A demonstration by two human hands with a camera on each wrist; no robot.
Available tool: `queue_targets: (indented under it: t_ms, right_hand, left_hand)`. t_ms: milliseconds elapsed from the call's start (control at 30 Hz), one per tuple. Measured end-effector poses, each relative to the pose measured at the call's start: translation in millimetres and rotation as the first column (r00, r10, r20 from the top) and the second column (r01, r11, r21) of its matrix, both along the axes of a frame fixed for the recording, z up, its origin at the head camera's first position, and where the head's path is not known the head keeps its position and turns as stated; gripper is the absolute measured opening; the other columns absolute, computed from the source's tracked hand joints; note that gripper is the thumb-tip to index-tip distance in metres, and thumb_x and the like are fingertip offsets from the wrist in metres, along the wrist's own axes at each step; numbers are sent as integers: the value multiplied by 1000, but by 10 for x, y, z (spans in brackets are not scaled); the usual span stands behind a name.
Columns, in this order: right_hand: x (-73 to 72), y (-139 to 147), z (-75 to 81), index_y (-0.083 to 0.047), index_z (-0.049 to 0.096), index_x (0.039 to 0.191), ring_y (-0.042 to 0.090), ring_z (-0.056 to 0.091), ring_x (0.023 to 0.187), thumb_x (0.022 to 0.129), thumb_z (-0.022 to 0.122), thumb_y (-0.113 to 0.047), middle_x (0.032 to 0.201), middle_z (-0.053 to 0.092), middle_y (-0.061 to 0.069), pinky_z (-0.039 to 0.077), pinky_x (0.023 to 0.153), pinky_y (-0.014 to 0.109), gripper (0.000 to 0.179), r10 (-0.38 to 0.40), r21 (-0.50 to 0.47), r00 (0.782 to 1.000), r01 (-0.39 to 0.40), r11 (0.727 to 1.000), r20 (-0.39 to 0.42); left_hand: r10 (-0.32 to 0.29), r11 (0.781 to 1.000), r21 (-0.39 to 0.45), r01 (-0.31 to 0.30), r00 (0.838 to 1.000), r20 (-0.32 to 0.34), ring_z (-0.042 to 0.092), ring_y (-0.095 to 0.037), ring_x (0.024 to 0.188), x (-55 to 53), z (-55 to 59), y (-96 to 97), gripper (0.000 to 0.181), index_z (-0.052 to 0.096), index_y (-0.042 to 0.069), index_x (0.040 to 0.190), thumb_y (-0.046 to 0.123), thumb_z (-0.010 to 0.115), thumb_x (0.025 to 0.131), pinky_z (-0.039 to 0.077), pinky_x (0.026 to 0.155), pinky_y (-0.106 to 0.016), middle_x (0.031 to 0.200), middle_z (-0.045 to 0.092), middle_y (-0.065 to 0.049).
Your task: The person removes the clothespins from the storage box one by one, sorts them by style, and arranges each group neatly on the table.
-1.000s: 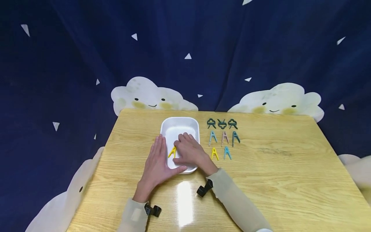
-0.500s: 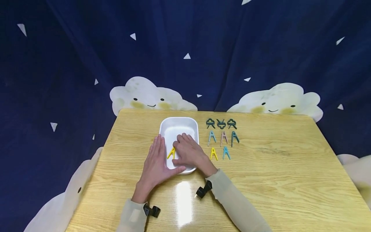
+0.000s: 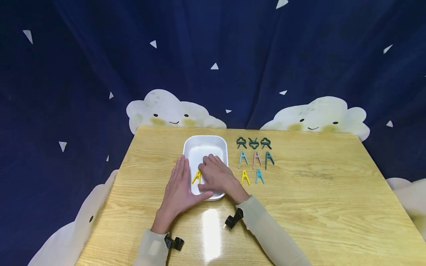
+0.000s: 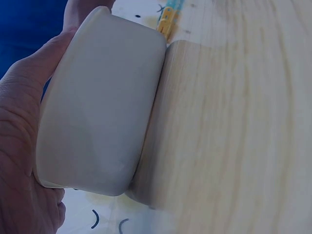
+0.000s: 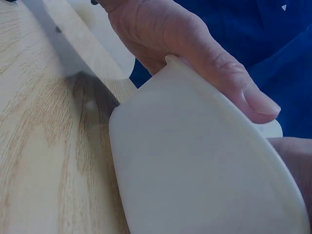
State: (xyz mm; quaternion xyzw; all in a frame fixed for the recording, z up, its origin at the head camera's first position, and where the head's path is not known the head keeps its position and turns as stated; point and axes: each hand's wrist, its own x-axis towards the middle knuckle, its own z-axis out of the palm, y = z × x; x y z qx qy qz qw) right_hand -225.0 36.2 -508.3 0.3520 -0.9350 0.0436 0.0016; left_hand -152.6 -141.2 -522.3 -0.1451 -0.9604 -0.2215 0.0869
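A white tray (image 3: pixel 206 142) stands upright on the table, its outer wall filling much of both wrist views. My left hand (image 3: pixel 179 188) lies against it, straight fingers along the left side and the thumb stretched across the near rim. In the right wrist view that thumb (image 5: pixel 258 102) rests over the tray's edge. Inside the tray, my right hand (image 3: pixel 217 173) has its fingers curled down toward the floor. A yellow clothespin (image 3: pixel 196 178) lies in the tray right beside its index finger. What is under the right palm is hidden, so I cannot tell if it holds anything.
Right of the tray, several clips lie in rows: dark green ones (image 3: pixel 254 143), a pink clothespin (image 3: pixel 256 159), a dark teal one (image 3: pixel 269 159), a yellow one (image 3: pixel 244 177) and a light blue one (image 3: pixel 259 176). The wooden table (image 3: pixel 316 203) reaches a dark blue curtain (image 3: pixel 186 55).
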Motion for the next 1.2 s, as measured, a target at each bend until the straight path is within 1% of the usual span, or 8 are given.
queue_targets:
  t_ms: [200, 300, 400, 567, 767, 1000, 1200]
  right_hand:
    - [27, 6, -31, -14, 71, 111, 20, 43, 99, 78, 80, -56, 106, 55, 0, 42, 90, 35, 54, -4, -11, 1000, 4, 1000, 14]
    - [33, 6, -46, -14, 71, 110, 20, 43, 99, 78, 80, -55, 105, 55, 0, 42, 90, 35, 53, 0, -14, 1000, 0, 1000, 12]
    - [36, 5, -53, -14, 71, 109, 20, 43, 98, 78, 80, -56, 104, 54, -1, 42, 89, 34, 53, 0, -13, 1000, 0, 1000, 7]
    - [35, 1, -56, -15, 71, 108, 20, 43, 98, 77, 81, -56, 103, 54, -1, 41, 89, 34, 52, 1, -6, 1000, -1, 1000, -1]
    - [17, -1, -54, -15, 70, 107, 20, 42, 97, 77, 81, -55, 102, 53, -1, 41, 89, 34, 52, 1, -5, 1000, -1, 1000, -9]
    - [15, 0, -20, -14, 71, 111, 20, 43, 99, 77, 81, -55, 104, 54, 0, 41, 91, 35, 55, -8, 0, 1000, 8, 1000, 6]
    - [15, 9, -8, -14, 72, 110, 19, 43, 99, 76, 82, -55, 103, 54, -1, 41, 91, 35, 54, 3, -5, 1000, -3, 1000, 7]
  left_hand:
    - [-3, 1000, 7, 3, 1000, -17, 4, -33, 162, 25, -24, -1, 142, 14, -8, 163, 91, 62, 74, 17, 130, -51, 174, 7, -23]
    - [-1, 1000, 12, 1, 1000, -18, 6, -34, 162, 34, -36, -2, 142, 14, -8, 163, 91, 63, 74, 18, 130, -51, 174, 6, -22]
    - [3, 1000, 19, -2, 1000, -11, 5, -33, 162, 38, -41, -3, 142, 14, -8, 163, 91, 63, 74, 16, 130, -50, 174, 3, -20]
    - [13, 1000, 19, -14, 1000, 22, 0, -29, 162, 28, -50, -2, 144, 10, -6, 164, 92, 62, 73, 14, 131, -48, 175, -6, -14]
    - [15, 1000, 21, -15, 1000, 21, 6, -33, 162, 17, -42, -1, 144, 10, -6, 164, 92, 62, 73, 15, 130, -49, 175, -6, -14]
    - [17, 1000, 19, -18, 999, 38, -3, -26, 162, 4, -33, 2, 144, 6, -4, 165, 94, 59, 73, 12, 131, -47, 175, -10, -11]
    - [15, 1000, 14, -15, 1000, 25, -2, -28, 162, -4, -31, 0, 144, 7, -5, 165, 94, 59, 73, 12, 131, -47, 175, -9, -11]
